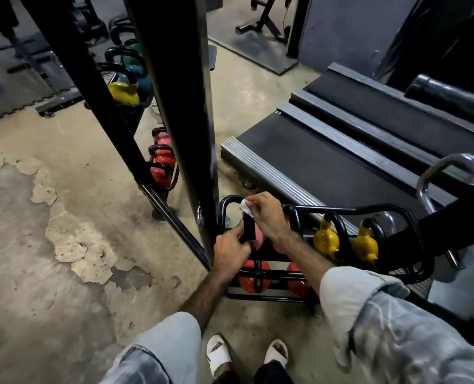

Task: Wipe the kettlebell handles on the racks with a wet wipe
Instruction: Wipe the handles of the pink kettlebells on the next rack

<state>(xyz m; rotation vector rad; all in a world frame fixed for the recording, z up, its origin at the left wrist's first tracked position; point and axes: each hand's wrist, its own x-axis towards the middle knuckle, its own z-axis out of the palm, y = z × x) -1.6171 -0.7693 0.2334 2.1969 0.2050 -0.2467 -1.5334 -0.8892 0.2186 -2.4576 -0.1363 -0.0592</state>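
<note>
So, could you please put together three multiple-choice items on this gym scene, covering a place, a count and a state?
1. Where is the white wipe?
A. on the floor
B. in the right hand, at the black handle
C. on the treadmill

2. How many yellow kettlebells stand on the near rack?
A. two
B. four
C. none

3. What is the left hand doing?
A. hanging free
B. gripping the black handle
C. resting flat on the floor

Answers: 1 B, the right hand pinches it there; 2 A, two stand side by side; 3 B, its fingers curl round it.
</note>
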